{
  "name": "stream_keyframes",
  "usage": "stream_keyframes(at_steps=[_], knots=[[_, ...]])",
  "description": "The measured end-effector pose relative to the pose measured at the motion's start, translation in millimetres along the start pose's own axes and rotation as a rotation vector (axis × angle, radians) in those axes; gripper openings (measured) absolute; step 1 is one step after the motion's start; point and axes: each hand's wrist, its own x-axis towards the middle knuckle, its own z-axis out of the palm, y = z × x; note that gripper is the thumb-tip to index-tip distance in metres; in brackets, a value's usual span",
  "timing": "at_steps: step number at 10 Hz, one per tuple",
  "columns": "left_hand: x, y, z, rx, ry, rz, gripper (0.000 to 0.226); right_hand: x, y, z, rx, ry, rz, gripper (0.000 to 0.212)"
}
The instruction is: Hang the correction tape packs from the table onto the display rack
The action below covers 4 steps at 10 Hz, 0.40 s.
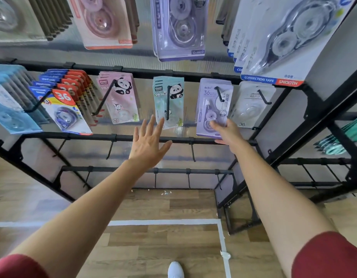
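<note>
Right hand [226, 133] on hooked pack [211, 109], middle rail of rack [133, 69]; left hand [147, 143] leftward, before next pack [169, 101].

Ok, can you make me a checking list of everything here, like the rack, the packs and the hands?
Surface: no table in view; black metal display rack with hooks, and the lower rows' hooks are bare.
Job's things: lilac correction tape pack hangs on a hook at the front of its stack; mint-green panda pack and pink panda pack hang to its left.
Clutter: small white scraps on the floor by the rack's foot.
Hands: right hand pinches the lilac pack's lower edge; left hand open, fingers spread, near the mint pack, holding nothing.
Cables: nothing seen.
Surroundings: wood-look floor with a white tape line; white shoe at the bottom edge.
</note>
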Motion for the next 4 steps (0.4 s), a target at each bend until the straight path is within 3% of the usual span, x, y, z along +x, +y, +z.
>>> stream_keyframes(at_steps=[2,4], knots=[[-4,-2,0,-0.022,0.019,-0.031,0.071,16,-9,7,-0.24,0.081,0.004,0.047],[-16,-9,1,-0.062,0.047,-0.067,0.071,12,-9,8,-0.263,0.153,0.036,0.061]])
